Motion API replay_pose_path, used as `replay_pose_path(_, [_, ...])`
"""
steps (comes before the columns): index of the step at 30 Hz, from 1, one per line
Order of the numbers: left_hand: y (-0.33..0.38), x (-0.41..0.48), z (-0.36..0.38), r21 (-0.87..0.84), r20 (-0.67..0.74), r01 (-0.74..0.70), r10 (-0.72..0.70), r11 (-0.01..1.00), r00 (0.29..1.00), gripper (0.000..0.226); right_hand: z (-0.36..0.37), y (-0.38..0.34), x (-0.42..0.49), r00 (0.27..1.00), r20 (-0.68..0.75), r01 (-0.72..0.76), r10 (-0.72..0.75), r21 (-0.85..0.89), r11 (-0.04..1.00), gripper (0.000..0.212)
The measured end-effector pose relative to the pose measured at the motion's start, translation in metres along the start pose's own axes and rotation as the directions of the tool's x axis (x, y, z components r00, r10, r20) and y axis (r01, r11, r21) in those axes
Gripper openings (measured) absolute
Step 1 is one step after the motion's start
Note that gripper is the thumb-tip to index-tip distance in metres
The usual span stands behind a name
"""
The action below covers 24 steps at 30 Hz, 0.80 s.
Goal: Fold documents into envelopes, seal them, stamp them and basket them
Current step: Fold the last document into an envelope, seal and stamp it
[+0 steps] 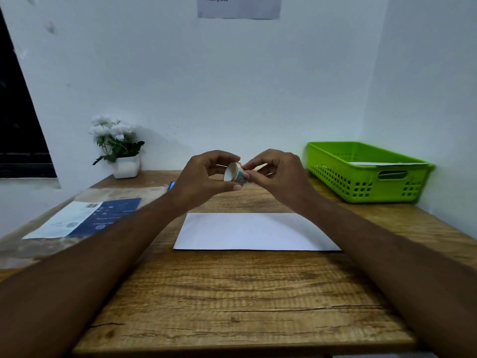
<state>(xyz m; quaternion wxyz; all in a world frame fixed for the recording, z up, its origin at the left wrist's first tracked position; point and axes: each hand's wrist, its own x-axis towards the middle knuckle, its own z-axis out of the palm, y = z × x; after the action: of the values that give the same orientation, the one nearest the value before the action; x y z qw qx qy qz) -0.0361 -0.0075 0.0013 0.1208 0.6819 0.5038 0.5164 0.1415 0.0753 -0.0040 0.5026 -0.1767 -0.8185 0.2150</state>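
Note:
A white envelope [254,232] lies flat on the wooden table [232,293], in front of me. Above its far edge, my left hand [204,177] holds a small roll of patterned stamps or tape [234,172] between thumb and fingers. My right hand [277,171] pinches the outer edge of the same roll with thumb and forefinger. A green plastic basket [366,171] stands at the back right, with a white envelope [387,164] lying inside it.
A clear plastic packet with a blue and white printed sheet [85,218] lies at the left. A blue pen tip [171,186] shows behind my left wrist. A white pot of white flowers [121,148] stands at the back left against the wall.

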Motion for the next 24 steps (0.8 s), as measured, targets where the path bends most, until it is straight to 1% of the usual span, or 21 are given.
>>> replay_pose_path(2, [-0.0010, 0.0003, -0.0007, -0.039, 0.000, 0.011, -0.011, 0.999, 1.000, 0.060, -0.0009, -0.0011, 0.0004, 0.999, -0.001, 0.046, -0.046, -0.029, 0.999, 0.012])
replay_pose_path(5, [-0.0024, 0.0001, -0.0010, -0.086, 0.011, 0.018, -0.017, 0.996, 1.000, 0.064, -0.0020, -0.0032, 0.0004, 0.989, 0.015, 0.150, -0.149, -0.117, 0.982, 0.011])
replay_pose_path(10, [-0.0005, -0.0005, -0.0003, -0.154, 0.012, 0.034, -0.032, 0.987, 0.999, 0.066, -0.0014, -0.0062, 0.0006, 0.967, 0.058, 0.254, -0.247, -0.208, 0.945, 0.012])
replay_pose_path(12, [0.0003, -0.0005, -0.0008, -0.178, 0.011, 0.044, -0.043, 0.983, 0.999, 0.065, -0.0028, -0.0072, 0.0010, 0.963, 0.078, 0.268, -0.258, -0.198, 0.943, 0.013])
replay_pose_path(16, [-0.0007, -0.0008, -0.0015, -0.210, 0.026, 0.054, -0.049, 0.976, 0.998, 0.067, -0.0076, -0.0073, 0.0011, 0.967, 0.101, 0.245, -0.233, -0.137, 0.960, 0.021])
replay_pose_path(19, [-0.0012, -0.0006, -0.0005, -0.193, 0.044, 0.053, -0.045, 0.980, 0.998, 0.067, -0.0076, -0.0074, 0.0012, 0.961, 0.088, 0.273, -0.261, -0.169, 0.947, 0.016])
replay_pose_path(24, [-0.0023, -0.0008, -0.0013, -0.199, 0.051, 0.056, -0.047, 0.978, 0.998, 0.068, -0.0060, -0.0089, 0.0003, 0.953, 0.120, 0.297, -0.277, -0.196, 0.935, 0.009])
